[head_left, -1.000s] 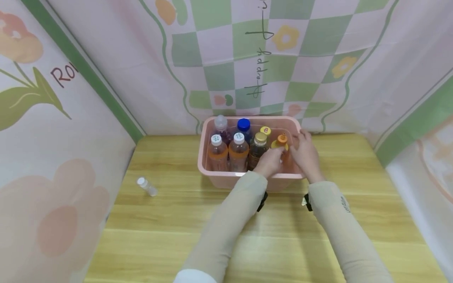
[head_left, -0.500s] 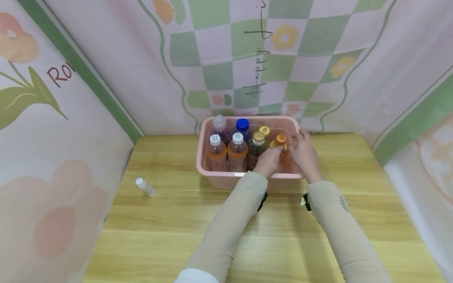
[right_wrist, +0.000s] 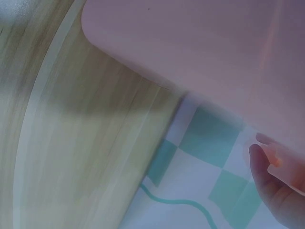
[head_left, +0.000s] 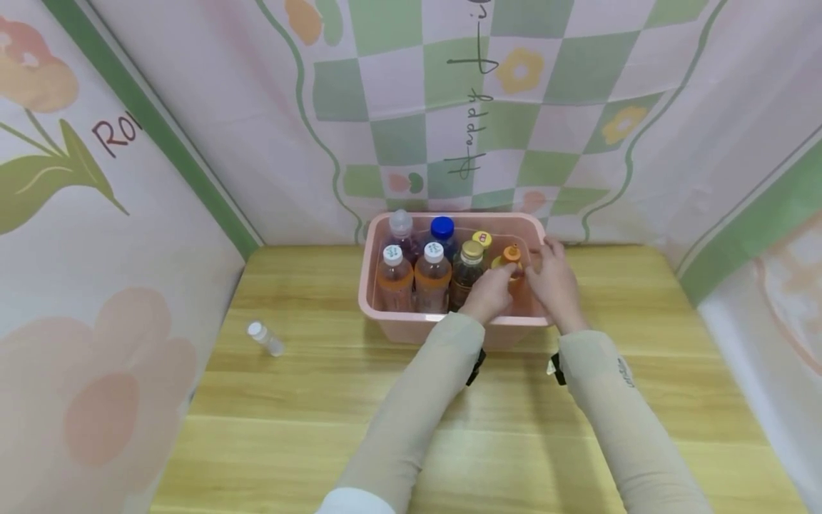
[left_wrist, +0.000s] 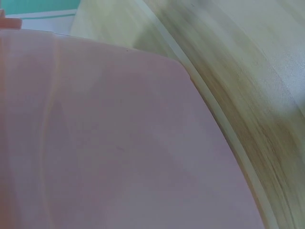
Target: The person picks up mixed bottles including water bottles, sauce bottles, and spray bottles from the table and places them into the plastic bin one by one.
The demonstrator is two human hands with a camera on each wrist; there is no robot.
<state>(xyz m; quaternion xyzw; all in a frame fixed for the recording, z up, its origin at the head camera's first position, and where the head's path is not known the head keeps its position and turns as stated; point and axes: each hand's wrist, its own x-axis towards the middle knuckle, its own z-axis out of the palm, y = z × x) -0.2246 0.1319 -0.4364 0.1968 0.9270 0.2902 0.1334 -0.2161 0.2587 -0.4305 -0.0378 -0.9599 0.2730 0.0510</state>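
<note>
Both hands at an orange-capped bottle in the right end of a pink bin

The left hand point(head_left: 489, 293) and right hand point(head_left: 554, 283) reach over the near rim of the pink plastic bin point(head_left: 443, 327) and close in from either side on the orange-capped bottle point(head_left: 511, 258), which stands upright at the bin's right end, just right of the gold-capped dark bottle point(head_left: 469, 270). Their fingers curl toward the bottle, though whether they actually grip it I cannot tell (the wrist views show only the bin's pink wall, the wooden table point(left_wrist: 248, 62) and one fingertip point(right_wrist: 267, 176) of the right hand at the rim). Left of these stand two white-capped orange bottles point(head_left: 413, 277), with a blue-capped bottle point(head_left: 442, 230), a clear-capped bottle point(head_left: 401, 225) and a yellow-capped bottle point(head_left: 481, 238) behind. A small white-capped vial point(head_left: 266, 338) lies on the table, well apart to the left.
</note>
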